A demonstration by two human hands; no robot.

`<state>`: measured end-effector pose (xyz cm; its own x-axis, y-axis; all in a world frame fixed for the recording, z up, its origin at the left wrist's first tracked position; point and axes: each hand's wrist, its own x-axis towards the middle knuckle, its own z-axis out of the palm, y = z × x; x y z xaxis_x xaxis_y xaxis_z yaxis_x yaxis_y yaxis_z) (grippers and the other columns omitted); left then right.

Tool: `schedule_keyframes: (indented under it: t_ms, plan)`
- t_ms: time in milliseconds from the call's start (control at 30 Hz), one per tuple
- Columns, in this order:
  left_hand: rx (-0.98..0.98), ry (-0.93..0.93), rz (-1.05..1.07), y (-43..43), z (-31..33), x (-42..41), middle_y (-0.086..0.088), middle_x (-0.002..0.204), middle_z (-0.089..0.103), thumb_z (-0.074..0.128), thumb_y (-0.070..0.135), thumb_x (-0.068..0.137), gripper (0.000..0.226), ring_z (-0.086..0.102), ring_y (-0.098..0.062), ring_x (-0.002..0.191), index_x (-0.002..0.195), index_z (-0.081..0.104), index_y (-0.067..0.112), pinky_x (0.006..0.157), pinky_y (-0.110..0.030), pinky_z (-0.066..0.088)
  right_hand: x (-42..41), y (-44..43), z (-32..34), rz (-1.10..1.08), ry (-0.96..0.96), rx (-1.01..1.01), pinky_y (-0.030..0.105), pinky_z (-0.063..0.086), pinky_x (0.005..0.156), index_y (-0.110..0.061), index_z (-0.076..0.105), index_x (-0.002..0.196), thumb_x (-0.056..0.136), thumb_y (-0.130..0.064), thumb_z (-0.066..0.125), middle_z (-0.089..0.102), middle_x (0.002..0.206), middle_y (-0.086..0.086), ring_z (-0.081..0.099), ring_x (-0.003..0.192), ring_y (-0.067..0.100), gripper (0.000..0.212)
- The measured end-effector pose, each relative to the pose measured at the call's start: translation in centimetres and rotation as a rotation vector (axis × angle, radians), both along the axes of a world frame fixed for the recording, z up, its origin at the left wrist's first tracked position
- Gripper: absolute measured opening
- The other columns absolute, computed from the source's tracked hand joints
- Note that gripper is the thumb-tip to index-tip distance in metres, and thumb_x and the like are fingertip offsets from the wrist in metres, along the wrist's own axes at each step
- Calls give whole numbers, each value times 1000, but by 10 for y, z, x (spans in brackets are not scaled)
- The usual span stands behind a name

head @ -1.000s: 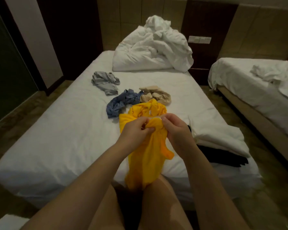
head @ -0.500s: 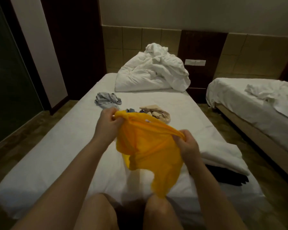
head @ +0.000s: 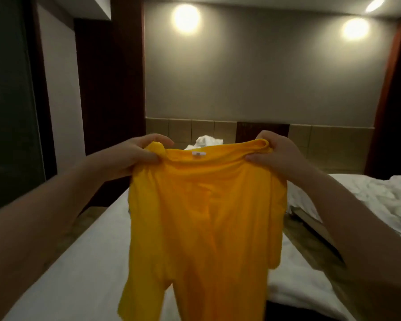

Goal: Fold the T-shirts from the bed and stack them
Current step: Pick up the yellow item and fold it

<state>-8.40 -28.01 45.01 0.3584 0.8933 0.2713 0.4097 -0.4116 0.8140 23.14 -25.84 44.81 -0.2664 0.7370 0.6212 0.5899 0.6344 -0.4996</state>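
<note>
A yellow T-shirt [head: 202, 223] hangs spread in the air in front of me, neck label facing me. My left hand [head: 134, 156] grips its left shoulder and my right hand [head: 276, 154] grips its right shoulder, both held up at chest height. The shirt's body drops down over the white bed [head: 83, 269] and hides the other clothes lying on it. A folded white piece [head: 294, 290] and something dark lie at the bed's near right edge.
A heap of white bedding [head: 206, 142] peeks over the shirt's collar at the head of the bed. A second bed [head: 380, 200] with rumpled white sheets stands to the right across a narrow floor gap. Dark wall panels and a glass door are at the left.
Both hands have risen and spread apart, pulling the yellow T-shirt open and up off the bed. My view has tilted up toward the wall and lamps.
</note>
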Motion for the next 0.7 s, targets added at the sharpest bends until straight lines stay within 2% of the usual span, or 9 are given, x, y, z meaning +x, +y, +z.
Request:
schedule_keyframes:
  t_ms: [33,100,200,267,333,400,567,700]
  plan:
    - [-2,7,12,-2,9,-8,-2,111,57,84,48,44,72,61,-26,98,111,59,34,68,-30,55,3,-1,7,-7,-54,-22,25,38,70,-32,49,93,81,-25,69,50,92,-13,46,85,3,24]
    - [16,57,79,-5,21,-22,-2,110,60,84,61,26,93,62,-25,97,111,61,32,67,-30,56,8,-6,19,0,-128,-105,28,40,74,-33,48,103,81,-22,69,50,96,-12,49,88,6,32]
    - [25,177,190,-12,34,-35,-5,106,61,82,62,15,98,61,-27,98,104,61,26,71,-34,53,13,-17,34,118,-129,-274,27,49,71,-26,55,107,84,-19,65,59,103,0,59,92,16,26]
    - [-1,199,201,-18,41,-42,-6,106,62,82,65,11,104,61,-28,97,104,61,24,72,-35,52,14,-24,42,170,-116,-347,24,53,66,-20,59,108,82,-24,64,63,102,4,64,87,16,27]
    - [-20,170,164,-27,46,-48,-8,107,62,84,65,14,106,63,-27,94,108,60,23,68,-32,53,12,-25,47,164,-49,-396,27,53,65,-26,61,100,77,-37,60,64,100,2,64,86,18,26]
    - [-22,106,133,-34,50,-53,-9,107,61,84,65,15,106,64,-26,90,109,58,25,62,-29,54,9,-23,50,159,55,-431,31,51,68,-30,61,97,80,-44,54,63,102,2,62,92,21,23]
    - [-14,-1,147,-39,50,-60,-5,97,61,79,72,11,102,67,-16,73,100,60,27,55,-24,55,1,-16,50,171,-3,-296,23,45,66,-22,66,94,94,-30,48,64,90,0,62,82,12,19]
    - [17,-43,196,-34,50,-57,-12,107,57,78,70,32,82,62,-20,79,98,60,26,57,-26,54,-8,-7,54,250,274,-285,27,45,72,-13,63,84,95,-23,46,60,72,-1,60,69,9,23]
